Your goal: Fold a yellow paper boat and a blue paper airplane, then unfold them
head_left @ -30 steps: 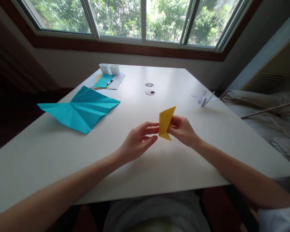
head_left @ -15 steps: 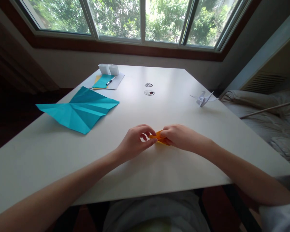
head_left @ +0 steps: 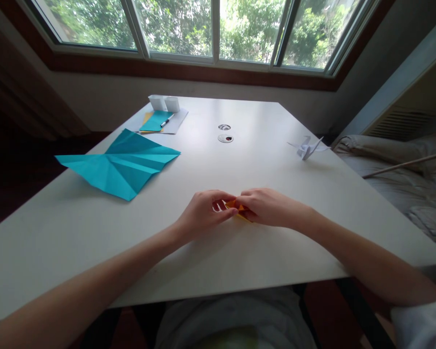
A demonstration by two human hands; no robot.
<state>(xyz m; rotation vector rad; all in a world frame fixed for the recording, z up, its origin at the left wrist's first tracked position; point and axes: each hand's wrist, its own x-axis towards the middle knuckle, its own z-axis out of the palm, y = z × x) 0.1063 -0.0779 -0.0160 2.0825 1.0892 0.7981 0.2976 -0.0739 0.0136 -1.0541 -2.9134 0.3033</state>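
Note:
A small piece of folded orange paper (head_left: 241, 208) is held between my two hands, low over the near middle of the white table (head_left: 210, 261). My left hand (head_left: 207, 209) pinches its left end between thumb and fingertips. From the right, my right hand (head_left: 263, 206) has its fingers closed on the paper and covers much of it. How the folds run under the fingers is hidden.
A creased turquoise sheet (head_left: 127, 165) lies at the left. Behind it are a turquoise paper (head_left: 156, 121), a pen (head_left: 167, 120) and white paper boxes (head_left: 164, 103). A white paper crane (head_left: 307, 148) stands at the right, and two round discs (head_left: 225, 138) at the middle.
My right hand has shifted slightly left, closer to my left fingertips, and covers more of the orange paper. The other things have stayed in place.

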